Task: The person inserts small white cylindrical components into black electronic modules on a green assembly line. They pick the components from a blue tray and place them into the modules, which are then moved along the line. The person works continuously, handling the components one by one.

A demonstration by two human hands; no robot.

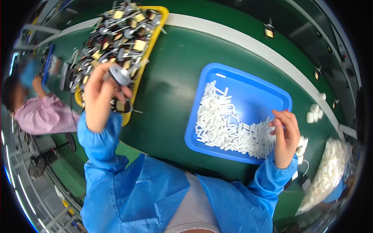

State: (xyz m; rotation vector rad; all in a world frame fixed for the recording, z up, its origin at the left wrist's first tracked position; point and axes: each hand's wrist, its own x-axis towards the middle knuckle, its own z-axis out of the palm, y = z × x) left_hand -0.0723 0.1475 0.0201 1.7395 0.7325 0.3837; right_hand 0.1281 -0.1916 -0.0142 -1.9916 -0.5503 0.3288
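Note:
My left hand (100,97) is closed round a grey round part (119,75) with a metallic face, held above the near right side of a yellow tray (156,39). Blur hides its finer detail. That tray is heaped with similar grey parts, many bearing thin metal rods and cream-coloured square pads. At the right, my right hand (286,134) hovers over the near right corner of a blue tray (244,71), fingers curled and fingertips drawn together. Whatever they may pinch is too small to make out. Short white tubes (221,126) lie piled along the blue tray's left and near sides.
White blocks (314,113) sit right of the blue tray, near a clear bag of whitish pieces (328,167). Small parts (269,30) stand spaced along the green strip beyond the pale rail (217,29). Another person in pink (46,114) works at the left.

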